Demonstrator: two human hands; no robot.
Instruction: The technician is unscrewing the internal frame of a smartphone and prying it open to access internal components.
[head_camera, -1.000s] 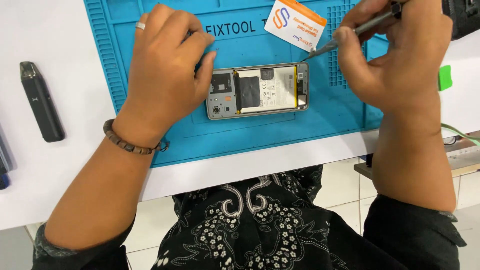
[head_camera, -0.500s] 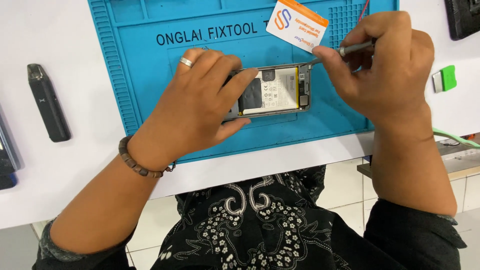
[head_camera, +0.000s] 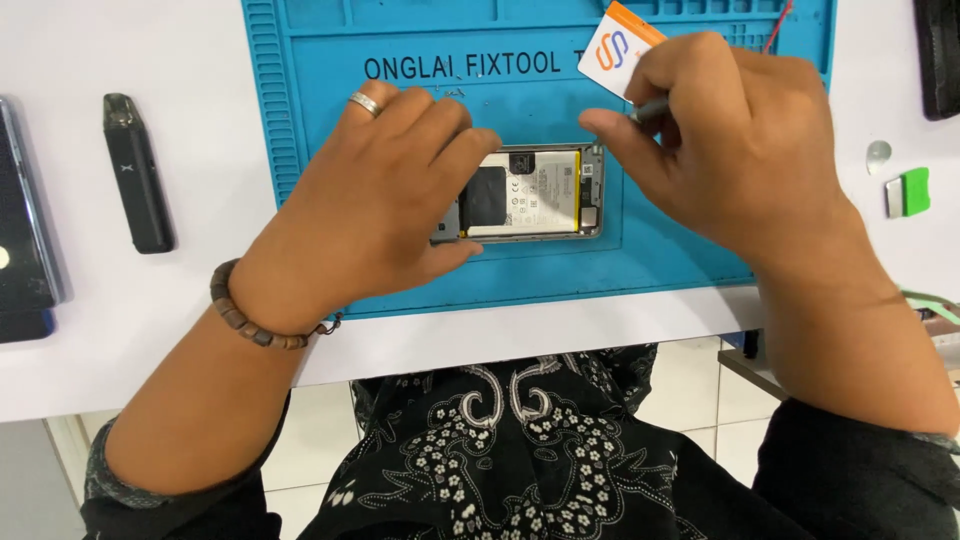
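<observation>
One opened phone (head_camera: 530, 195) is lying back-up on the blue mat (head_camera: 310, 150), which is resting on the white counter (head_camera: 140, 320). The left hand (head_camera: 385, 195) is pressing down over the phone's left end with fingers spread, hiding that end. The right hand (head_camera: 735, 150) is hovering just right of the phone, fingers pinching a thin dark tool (head_camera: 650, 108); only a short bit of it is showing, and its tip is hard to make out. One white-and-orange card (head_camera: 618, 45) is sitting on the mat behind that hand, partly covered. One dark slim device (head_camera: 135, 170) is lying left of the mat. Another dark object (head_camera: 25, 250) is being cut off by the left edge. One green piece (head_camera: 910, 192) is lying at the right.
</observation>
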